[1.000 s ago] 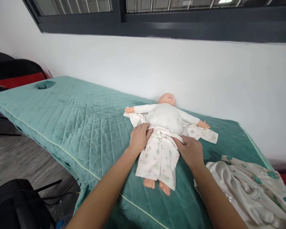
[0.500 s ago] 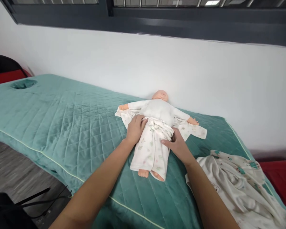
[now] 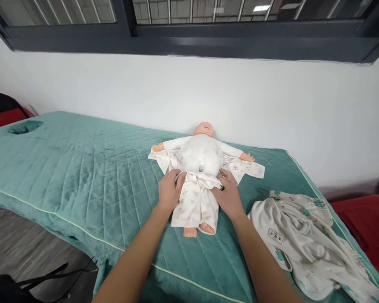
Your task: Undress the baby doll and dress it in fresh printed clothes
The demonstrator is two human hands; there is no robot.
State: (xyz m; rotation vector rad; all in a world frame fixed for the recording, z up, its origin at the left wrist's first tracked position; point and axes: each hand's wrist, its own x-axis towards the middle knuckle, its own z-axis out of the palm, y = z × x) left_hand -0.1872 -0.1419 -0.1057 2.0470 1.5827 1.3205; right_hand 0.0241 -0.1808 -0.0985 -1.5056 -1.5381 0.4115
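A baby doll (image 3: 202, 153) in a white top lies on its back, head toward the wall and arms spread. Patterned white pants (image 3: 194, 204) cover its legs, with both feet showing at the hems. My left hand (image 3: 170, 190) pinches the waistband on the left side, and my right hand (image 3: 229, 195) grips it on the right, fingertips partly hidden in the cloth. The waistband lies bunched across the doll's hips, below the white belly. Beneath the doll's arms a patterned garment (image 3: 254, 169) is spread out.
Green quilted cover (image 3: 82, 168) drapes the bed, which has a hole (image 3: 25, 127) at its far left. Crumpled white clothes (image 3: 303, 240) lie at the right. A red object (image 3: 366, 227) stands beyond the right edge. Behind the bed is a white wall (image 3: 113, 88) below a dark window frame.
Both hands have moved down the doll's body with the waistband, and more of the white belly shows. The bunched cloth at the waist is flatter. The camera view has shifted slightly.
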